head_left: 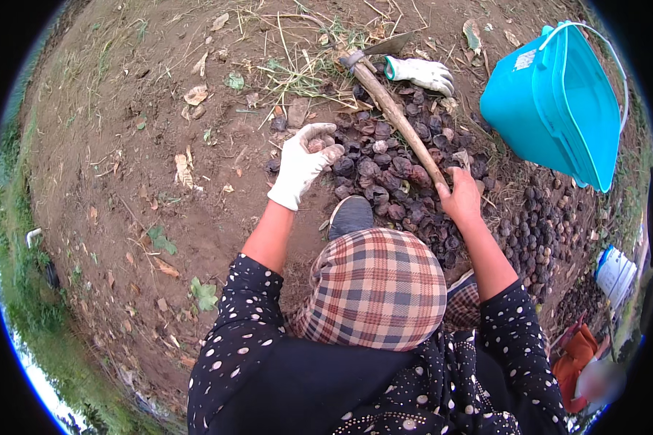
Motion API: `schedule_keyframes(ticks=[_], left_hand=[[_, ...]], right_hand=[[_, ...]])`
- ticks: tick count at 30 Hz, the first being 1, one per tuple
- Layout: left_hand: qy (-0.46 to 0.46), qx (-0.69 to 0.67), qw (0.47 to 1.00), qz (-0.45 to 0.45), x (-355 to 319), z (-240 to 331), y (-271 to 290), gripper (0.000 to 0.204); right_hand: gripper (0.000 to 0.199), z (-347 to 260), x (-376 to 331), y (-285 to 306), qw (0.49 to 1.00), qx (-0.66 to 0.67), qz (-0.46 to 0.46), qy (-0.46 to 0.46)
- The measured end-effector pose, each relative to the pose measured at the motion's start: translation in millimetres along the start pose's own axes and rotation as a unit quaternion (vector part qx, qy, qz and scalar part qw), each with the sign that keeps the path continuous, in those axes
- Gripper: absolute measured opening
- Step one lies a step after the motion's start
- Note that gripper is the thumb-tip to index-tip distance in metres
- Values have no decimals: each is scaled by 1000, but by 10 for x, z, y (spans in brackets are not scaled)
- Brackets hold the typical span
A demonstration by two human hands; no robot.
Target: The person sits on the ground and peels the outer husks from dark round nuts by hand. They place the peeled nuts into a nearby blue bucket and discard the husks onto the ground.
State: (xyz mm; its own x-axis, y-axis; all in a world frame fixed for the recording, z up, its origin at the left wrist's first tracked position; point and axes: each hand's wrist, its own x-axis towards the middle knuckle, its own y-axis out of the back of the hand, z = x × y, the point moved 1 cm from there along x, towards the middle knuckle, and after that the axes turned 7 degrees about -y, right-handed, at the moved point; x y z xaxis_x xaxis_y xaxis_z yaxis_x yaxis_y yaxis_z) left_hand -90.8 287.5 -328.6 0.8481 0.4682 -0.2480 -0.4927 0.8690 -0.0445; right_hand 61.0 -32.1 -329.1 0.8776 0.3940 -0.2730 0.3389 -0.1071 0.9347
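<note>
My left hand (301,165) wears a white glove. Its fingers are closed around a brownish walnut (316,146), beside the left edge of a heap of dark, wrinkled walnuts (384,174). My bare right hand (463,199) grips the near end of a wooden handle (399,119) lying across that heap. At the handle's far end sit a metal collar and a dark blade (388,46), like a hoe's. A second white glove (422,75) with a teal cuff lies on the ground by the blade.
A turquoise bucket (519,109) with a white handle stands at the upper right. Below it spreads another patch of nuts (540,228). Farther right are a white pail (617,275) and a person in orange (575,362). My plaid-covered knee (377,290) rises near the heap.
</note>
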Motion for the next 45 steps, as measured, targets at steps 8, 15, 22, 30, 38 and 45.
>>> schedule_keyframes(ticks=[8,15,22,30,38,45], left_hand=[[-100,194,971,92,912,-792,870,50],[-130,344,917,155,1190,-987,734,46],[-133,453,868,154,1126,-967,718,42],[-112,491,848,169,1188,-1033,725,33],[-80,486,857,153,1190,-971,717,45],[-78,465,867,160,1126,-986,716,41]], right_hand=[[27,354,-26,-193,986,-129,-89,-51],[32,210,45,-113,976,-205,-41,63],[42,222,179,-457,971,-228,-64,32],[38,90,515,-24,971,-94,-215,-34],[46,142,354,-418,974,-180,-136,22],[39,248,669,-102,926,-9,-377,12]])
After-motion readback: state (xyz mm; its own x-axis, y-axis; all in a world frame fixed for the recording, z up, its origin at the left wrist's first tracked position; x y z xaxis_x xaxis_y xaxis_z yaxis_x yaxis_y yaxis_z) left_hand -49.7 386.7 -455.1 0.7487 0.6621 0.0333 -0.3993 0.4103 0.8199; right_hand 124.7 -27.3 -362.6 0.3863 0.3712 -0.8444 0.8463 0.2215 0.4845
